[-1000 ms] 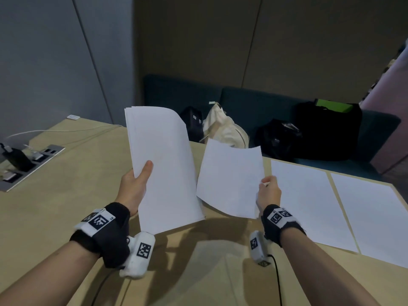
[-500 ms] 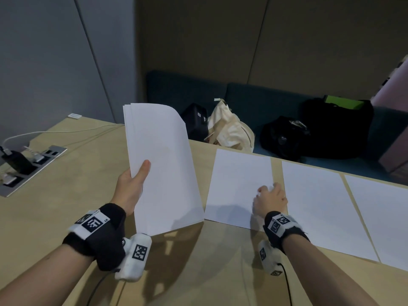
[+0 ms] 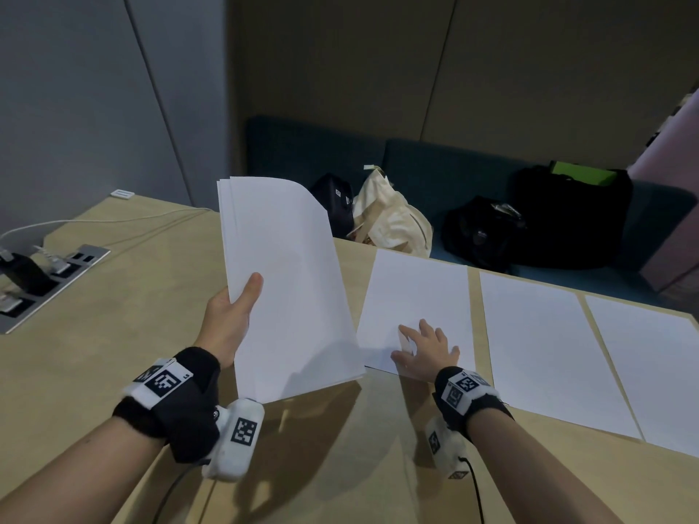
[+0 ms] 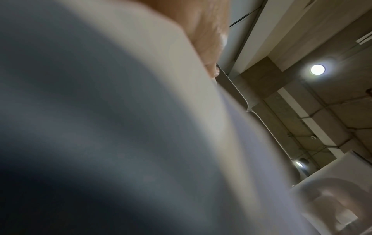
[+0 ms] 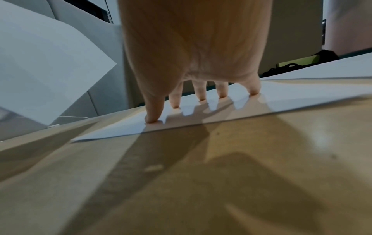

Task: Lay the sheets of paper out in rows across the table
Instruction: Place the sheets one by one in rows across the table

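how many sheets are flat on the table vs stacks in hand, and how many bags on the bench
Single sheets flat on the table: 3
Stacks held in the left hand: 1
Bags on the bench: 4
Total: 8

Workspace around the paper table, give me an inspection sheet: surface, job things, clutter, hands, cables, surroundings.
Surface: light wooden table, with a recessed socket panel at its left.
Job's things: three sheets lie flat in a row with gaps between them, left sheet, middle sheet, right sheet; the paper stack is held up off the table.
Clutter: small white block at the far left corner.
Hands: left hand grips the stack, thumb on front; right hand presses spread fingertips on the left sheet.
Cables: white cable runs across the table toward the panel.
Surroundings: teal bench with a cream bag and black bags.
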Demonstrator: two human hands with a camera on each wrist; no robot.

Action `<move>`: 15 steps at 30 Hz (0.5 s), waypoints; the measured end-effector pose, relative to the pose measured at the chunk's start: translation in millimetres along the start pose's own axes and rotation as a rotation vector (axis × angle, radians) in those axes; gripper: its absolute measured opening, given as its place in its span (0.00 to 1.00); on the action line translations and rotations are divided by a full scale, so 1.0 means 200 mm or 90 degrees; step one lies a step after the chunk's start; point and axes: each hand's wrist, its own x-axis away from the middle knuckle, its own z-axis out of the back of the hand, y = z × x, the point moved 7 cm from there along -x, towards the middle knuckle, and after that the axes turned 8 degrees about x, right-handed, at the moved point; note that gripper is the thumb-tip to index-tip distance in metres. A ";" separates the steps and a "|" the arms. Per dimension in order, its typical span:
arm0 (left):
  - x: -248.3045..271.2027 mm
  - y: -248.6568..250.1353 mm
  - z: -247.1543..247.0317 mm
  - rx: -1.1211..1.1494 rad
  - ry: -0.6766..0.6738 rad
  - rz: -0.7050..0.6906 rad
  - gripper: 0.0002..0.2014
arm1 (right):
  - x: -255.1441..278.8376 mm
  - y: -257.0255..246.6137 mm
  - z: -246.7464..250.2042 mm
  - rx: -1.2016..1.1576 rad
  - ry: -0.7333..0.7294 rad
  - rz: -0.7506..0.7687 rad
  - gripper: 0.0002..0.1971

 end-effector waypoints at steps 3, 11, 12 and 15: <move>0.00 -0.01 0.01 -0.002 0.003 -0.002 0.21 | 0.00 0.01 0.01 -0.004 0.004 -0.001 0.31; 0.00 -0.02 0.01 -0.002 -0.004 0.001 0.21 | -0.01 0.01 0.00 -0.007 0.014 -0.007 0.31; 0.00 -0.02 0.00 0.000 -0.007 -0.001 0.21 | -0.01 0.01 0.00 -0.007 0.013 -0.006 0.31; 0.00 -0.02 0.00 -0.001 -0.012 -0.005 0.20 | 0.00 0.01 0.00 -0.008 0.009 -0.005 0.31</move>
